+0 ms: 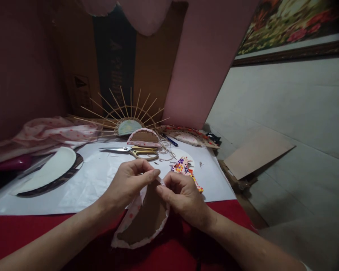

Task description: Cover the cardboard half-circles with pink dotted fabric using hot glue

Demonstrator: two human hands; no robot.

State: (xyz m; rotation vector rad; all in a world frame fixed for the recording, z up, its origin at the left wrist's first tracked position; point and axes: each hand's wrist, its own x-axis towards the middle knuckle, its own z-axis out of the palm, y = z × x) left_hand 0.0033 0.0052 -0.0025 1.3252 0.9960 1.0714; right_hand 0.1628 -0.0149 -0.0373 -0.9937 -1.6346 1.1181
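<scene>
Between my hands is a half-moon piece of brown cardboard edged with pink dotted fabric folded over its rim. My left hand pinches the upper end of the fabric edge, thumb against fingers. Close beside it, my right hand pinches the same edge from the right side. The piece tilts, its lower end hanging over the red cloth. Just past my right hand lies a flower-patterned glue gun, partly hidden. Scissors with gold handles rest beyond my left hand.
A similar fabric-edged half-moon lies behind the scissors. Farther back stands a fan frame of thin sticks. Pink dotted fabric is heaped at left, near a white half-disc. A blue pen and a woven fan lie at the back right.
</scene>
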